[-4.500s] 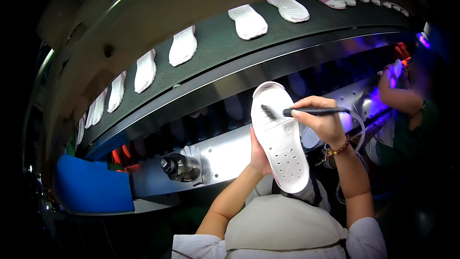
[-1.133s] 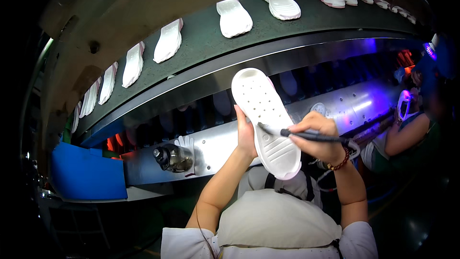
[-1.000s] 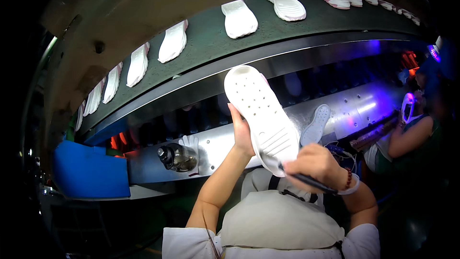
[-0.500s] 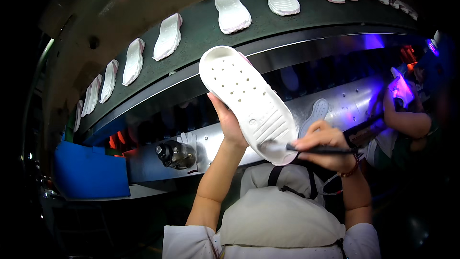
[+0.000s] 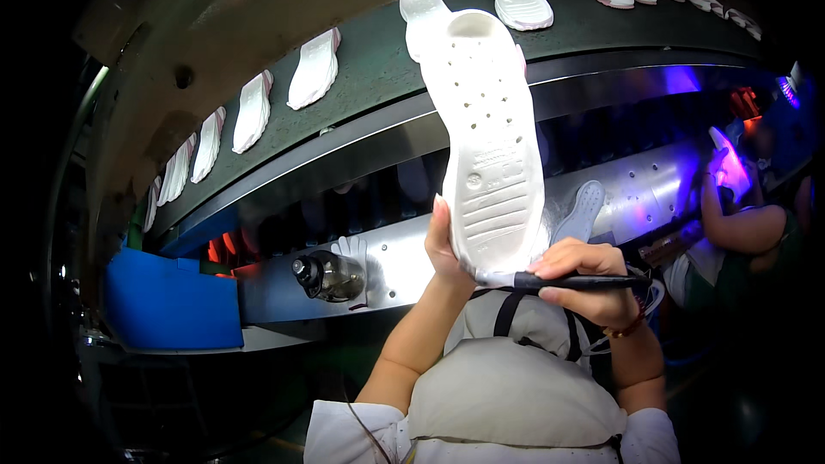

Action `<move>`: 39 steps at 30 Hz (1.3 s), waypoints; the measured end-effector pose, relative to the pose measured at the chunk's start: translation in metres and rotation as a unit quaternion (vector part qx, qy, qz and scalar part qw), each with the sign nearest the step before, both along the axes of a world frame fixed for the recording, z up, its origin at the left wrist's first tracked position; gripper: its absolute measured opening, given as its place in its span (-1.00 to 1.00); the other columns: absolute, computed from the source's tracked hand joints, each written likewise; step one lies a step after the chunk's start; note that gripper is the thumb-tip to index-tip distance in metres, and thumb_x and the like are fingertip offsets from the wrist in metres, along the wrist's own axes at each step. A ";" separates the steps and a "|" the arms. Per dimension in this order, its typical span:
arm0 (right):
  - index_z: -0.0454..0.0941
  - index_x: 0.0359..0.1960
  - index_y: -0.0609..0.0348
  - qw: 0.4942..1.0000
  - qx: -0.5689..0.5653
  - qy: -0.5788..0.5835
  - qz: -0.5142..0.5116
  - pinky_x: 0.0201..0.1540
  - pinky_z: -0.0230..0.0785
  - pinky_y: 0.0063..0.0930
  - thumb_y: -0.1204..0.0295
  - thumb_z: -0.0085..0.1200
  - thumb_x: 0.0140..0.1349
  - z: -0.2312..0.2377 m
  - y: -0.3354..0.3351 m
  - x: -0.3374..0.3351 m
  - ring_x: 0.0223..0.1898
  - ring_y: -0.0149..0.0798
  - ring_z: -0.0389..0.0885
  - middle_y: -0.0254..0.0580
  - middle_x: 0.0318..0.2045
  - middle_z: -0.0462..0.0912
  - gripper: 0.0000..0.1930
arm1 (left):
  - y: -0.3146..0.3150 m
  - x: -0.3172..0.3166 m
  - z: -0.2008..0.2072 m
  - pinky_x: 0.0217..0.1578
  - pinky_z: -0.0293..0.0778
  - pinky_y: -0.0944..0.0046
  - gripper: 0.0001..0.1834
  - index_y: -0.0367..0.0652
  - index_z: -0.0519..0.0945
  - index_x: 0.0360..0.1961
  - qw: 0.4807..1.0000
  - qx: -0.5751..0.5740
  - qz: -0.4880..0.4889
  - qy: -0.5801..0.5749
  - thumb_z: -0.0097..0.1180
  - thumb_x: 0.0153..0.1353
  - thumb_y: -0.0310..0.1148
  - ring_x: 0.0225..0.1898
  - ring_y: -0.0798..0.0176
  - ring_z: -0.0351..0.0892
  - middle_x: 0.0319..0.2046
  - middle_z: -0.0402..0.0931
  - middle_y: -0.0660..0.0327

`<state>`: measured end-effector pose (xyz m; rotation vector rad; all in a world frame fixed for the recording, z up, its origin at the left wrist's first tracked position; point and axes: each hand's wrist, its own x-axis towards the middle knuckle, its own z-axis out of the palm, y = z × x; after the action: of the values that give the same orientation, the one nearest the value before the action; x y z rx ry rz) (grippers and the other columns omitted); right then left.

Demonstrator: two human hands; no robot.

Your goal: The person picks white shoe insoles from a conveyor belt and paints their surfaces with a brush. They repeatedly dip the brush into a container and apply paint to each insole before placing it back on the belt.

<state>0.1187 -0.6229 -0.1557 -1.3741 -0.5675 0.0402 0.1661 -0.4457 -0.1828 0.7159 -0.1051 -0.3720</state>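
Observation:
A white shoe sole (image 5: 494, 159) with small holes and cross ridges stands nearly upright in front of me, toe end up. My left hand (image 5: 445, 245) is closed on the lower left edge of the sole, thumb on the near face and the other fingers hidden behind it. In my right hand (image 5: 595, 273) is a brush (image 5: 550, 281) with a black handle and pale bristles, gripped between thumb and fingers. Its bristles touch the sole's bottom edge, close to my left hand.
Along the far side a green conveyor belt (image 5: 369, 77) carries several white-and-pink soles. A metal shelf (image 5: 404, 262) below it bears a dark-capped bottle (image 5: 331, 277), a white glove (image 5: 354, 251) and a greyish sole (image 5: 584, 209). At left stands a blue box (image 5: 172, 301); at right, a co-worker's arm (image 5: 746, 222) under purple light.
The sole has been raised and turned more upright, its top now overlapping a sole on the belt. The brush has shifted from the sole's lower face to its bottom edge.

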 end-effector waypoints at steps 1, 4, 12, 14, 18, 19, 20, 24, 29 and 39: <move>0.50 -0.44 0.30 0.998 0.043 0.001 0.042 -0.21 0.31 -0.54 0.67 0.13 -0.16 -0.002 -0.004 0.006 -0.31 -0.30 0.51 -0.09 -0.40 0.55 -0.82 | 0.000 0.001 0.003 -0.01 0.20 -0.12 -0.25 -0.13 0.04 0.16 0.998 -0.061 -0.024 0.011 -0.45 0.08 0.20 0.01 -0.17 0.24 0.08 0.11 -0.06; 0.53 -0.44 0.27 1.000 -0.017 -0.011 -0.012 -0.23 0.32 -0.56 0.64 0.15 -0.17 0.001 -0.014 0.021 -0.34 -0.31 0.51 -0.09 -0.41 0.57 -0.82 | -0.005 0.004 0.015 -0.05 0.31 0.14 -0.35 -0.29 0.12 0.10 0.997 -0.072 0.021 -0.008 -0.45 0.16 0.04 -0.05 0.05 0.35 0.00 0.25 -0.03; 0.52 -0.43 0.31 0.990 -0.107 -0.072 0.053 -0.21 0.38 -0.52 0.65 0.15 -0.15 0.017 -0.027 0.043 -0.30 -0.28 0.56 -0.12 -0.38 0.58 -0.82 | 0.003 0.023 0.044 -0.11 0.36 0.19 -0.52 -0.29 0.27 -0.01 0.989 0.123 -0.076 -0.014 -0.30 0.12 -0.18 -0.15 0.11 0.44 -0.16 0.40 -0.02; 0.52 -0.43 0.29 0.981 -0.115 -0.099 0.118 -0.20 0.38 -0.51 0.66 0.14 -0.15 0.013 -0.027 0.042 -0.28 -0.25 0.56 -0.10 -0.37 0.58 -0.83 | 0.002 0.030 0.049 -0.14 0.38 0.21 -0.55 -0.28 0.30 -0.04 0.987 0.089 -0.130 0.031 -0.24 0.11 -0.21 -0.18 0.14 0.45 -0.19 0.41 0.00; 0.52 -0.44 0.29 0.975 -0.116 -0.096 0.160 -0.19 0.38 -0.49 0.65 0.13 -0.14 0.024 -0.038 0.041 -0.28 -0.22 0.56 -0.07 -0.37 0.57 -0.84 | 0.004 0.037 0.053 -0.19 0.41 0.25 -0.57 -0.29 0.31 -0.04 0.970 0.068 -0.197 0.128 -0.18 0.11 -0.24 -0.22 0.18 0.48 -0.20 0.42 0.01; 0.52 -0.44 0.29 0.982 -0.115 -0.089 0.123 -0.19 0.38 -0.49 0.65 0.12 -0.14 0.019 -0.037 0.041 -0.29 -0.22 0.56 -0.07 -0.38 0.58 -0.84 | 0.001 0.039 0.057 -0.20 0.41 0.26 -0.57 -0.29 0.30 -0.04 0.966 0.082 -0.210 0.126 -0.18 0.11 -0.24 -0.22 0.18 0.48 -0.20 0.42 0.02; 0.53 -0.44 0.26 0.982 -0.128 -0.101 0.097 -0.22 0.39 -0.50 0.63 0.13 -0.14 0.015 -0.036 0.044 -0.31 -0.23 0.57 -0.09 -0.39 0.58 -0.84 | 0.000 0.042 0.060 -0.21 0.42 0.26 -0.56 -0.29 0.30 -0.03 0.962 0.095 -0.224 0.123 -0.18 0.12 -0.24 -0.23 0.18 0.48 -0.19 0.42 0.02; 0.55 -0.44 0.17 0.939 -0.195 -0.191 0.209 -0.36 0.40 -0.55 0.58 0.16 -0.14 0.027 -0.040 0.040 -0.37 -0.29 0.59 -0.13 -0.41 0.59 -0.84 | 0.002 0.043 0.065 -0.32 0.44 0.36 -0.56 -0.32 0.34 -0.08 0.933 0.226 -0.234 0.152 -0.14 0.10 -0.22 -0.33 0.27 0.50 -0.27 0.45 0.04; 0.51 -0.42 0.22 0.950 -0.206 -0.166 0.165 -0.27 0.41 -0.52 0.58 0.10 -0.09 0.020 -0.053 0.049 -0.31 -0.21 0.56 -0.09 -0.37 0.57 -0.86 | 0.002 0.049 0.075 -0.34 0.40 0.38 -0.48 -0.26 0.33 -0.04 0.855 0.381 -0.340 0.093 -0.10 0.08 -0.09 -0.30 0.30 0.46 -0.23 0.42 0.05; 0.51 -0.42 0.18 0.894 -0.387 -0.154 0.163 -0.29 0.40 -0.49 0.50 0.09 -0.07 0.024 -0.074 0.030 -0.31 -0.28 0.56 -0.18 -0.38 0.58 -0.87 | 0.008 0.037 0.077 -0.40 0.43 0.38 -0.44 -0.24 0.35 -0.04 0.835 0.457 -0.280 0.124 -0.06 0.04 -0.04 -0.35 0.29 0.50 -0.27 0.44 0.01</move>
<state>0.1487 -0.6966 -0.1315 -2.0622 -1.1255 0.3572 0.2031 -0.4373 -0.1061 1.5846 0.1319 -1.1178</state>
